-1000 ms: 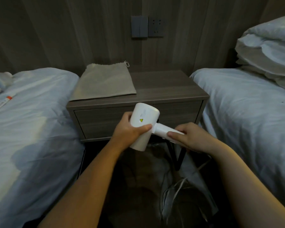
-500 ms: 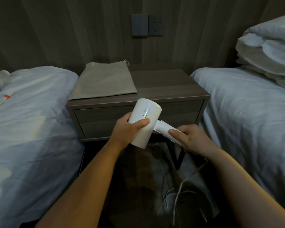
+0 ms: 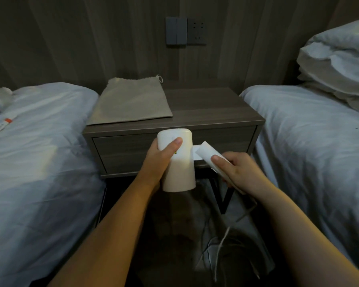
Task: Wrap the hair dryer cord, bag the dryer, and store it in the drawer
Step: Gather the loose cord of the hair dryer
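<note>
Fig. The left hand [image 3: 160, 160] is gripping the barrel of the hair dryer [image 3: 180, 172], now more upright than a second ago. The right hand [image 3: 238, 172] is curling round the handle [image 3: 205, 154], apparently folding it. The dryer is hovering before the closed drawer [image 3: 129, 150], with the cord [image 3: 222, 243] dangling unwrapped.

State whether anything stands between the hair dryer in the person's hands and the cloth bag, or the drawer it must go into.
Nothing visible lies between the hair dryer and the bag on the nightstand top. The drawer is shut, so its own front blocks the way in. The cord hangs loose below, unwrapped.
</note>
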Demonstrator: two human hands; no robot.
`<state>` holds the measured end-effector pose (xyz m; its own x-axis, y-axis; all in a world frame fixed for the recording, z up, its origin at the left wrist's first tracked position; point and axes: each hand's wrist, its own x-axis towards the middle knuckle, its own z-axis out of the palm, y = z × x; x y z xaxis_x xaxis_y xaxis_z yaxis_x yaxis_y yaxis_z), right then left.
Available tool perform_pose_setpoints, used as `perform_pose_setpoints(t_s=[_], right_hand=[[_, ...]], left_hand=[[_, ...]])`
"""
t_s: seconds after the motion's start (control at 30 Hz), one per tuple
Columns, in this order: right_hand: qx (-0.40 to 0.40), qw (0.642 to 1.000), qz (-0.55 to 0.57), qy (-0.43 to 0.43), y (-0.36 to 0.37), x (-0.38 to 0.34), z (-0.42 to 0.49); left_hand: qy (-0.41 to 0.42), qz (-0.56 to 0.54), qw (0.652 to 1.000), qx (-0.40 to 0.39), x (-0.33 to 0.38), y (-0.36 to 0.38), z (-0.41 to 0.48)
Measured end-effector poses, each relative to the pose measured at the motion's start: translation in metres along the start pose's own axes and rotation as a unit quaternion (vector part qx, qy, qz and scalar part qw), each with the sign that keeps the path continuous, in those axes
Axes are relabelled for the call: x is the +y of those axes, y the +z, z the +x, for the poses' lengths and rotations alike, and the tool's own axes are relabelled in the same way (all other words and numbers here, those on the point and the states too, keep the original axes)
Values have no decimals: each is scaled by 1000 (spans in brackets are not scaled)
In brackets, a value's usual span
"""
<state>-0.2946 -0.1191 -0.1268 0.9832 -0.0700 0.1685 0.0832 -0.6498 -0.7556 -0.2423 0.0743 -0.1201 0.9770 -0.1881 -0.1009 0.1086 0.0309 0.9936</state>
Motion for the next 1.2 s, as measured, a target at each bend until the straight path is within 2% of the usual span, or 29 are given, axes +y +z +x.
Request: perform_pose_setpoints(t_s=[0.13,0.27,0.43,0.5,0.57,0.63,0.67,0.73,0.8,0.87,0.9,0.97,1.03,1.13,1.2], right_hand=[[37,999,-38,-10,5,-3,-3],[61,998,-11,1,9,-8,-6],[110,983,118,84,37,-12,-7],[92,986,101,94,38,-9,-4],[89,989,87,79,28,-5,1],[99,993,38,48,13,0,5],[93,995,-11,31,5,3,7],[61,991,-120,21,-9,8,7],[24,979,-201,27,-19,10,6],[-8,969,-247,20,-24,8,4],[-24,966,-258,13,-26,7,3],[-57,964,-261,-3,-27,2,2],[-83,963,-256,-20,-29,-1,1],[-93,970,-224,-21,-30,-2,2],[-86,978,-188,-10,-29,-1,4]], left_hand=[[44,-41,995,76,-6,10,-2],[45,-63,991,106,-7,13,-2],[-48,-171,975,134,-16,31,-7],[-71,-170,975,124,-20,32,-5],[-94,-167,978,79,-20,27,-2],[-100,-117,988,28,-20,20,1],[-82,-58,995,13,-20,15,4],[1,89,996,-19,-19,5,7],[94,264,957,-72,-17,-1,9],[144,412,887,-148,-19,-2,9],[149,448,861,-186,-21,-1,9],[136,478,833,-242,-27,2,6],[140,489,819,-264,-29,4,4],[162,491,816,-260,-26,3,3],[158,478,826,-255,-21,-1,3]])
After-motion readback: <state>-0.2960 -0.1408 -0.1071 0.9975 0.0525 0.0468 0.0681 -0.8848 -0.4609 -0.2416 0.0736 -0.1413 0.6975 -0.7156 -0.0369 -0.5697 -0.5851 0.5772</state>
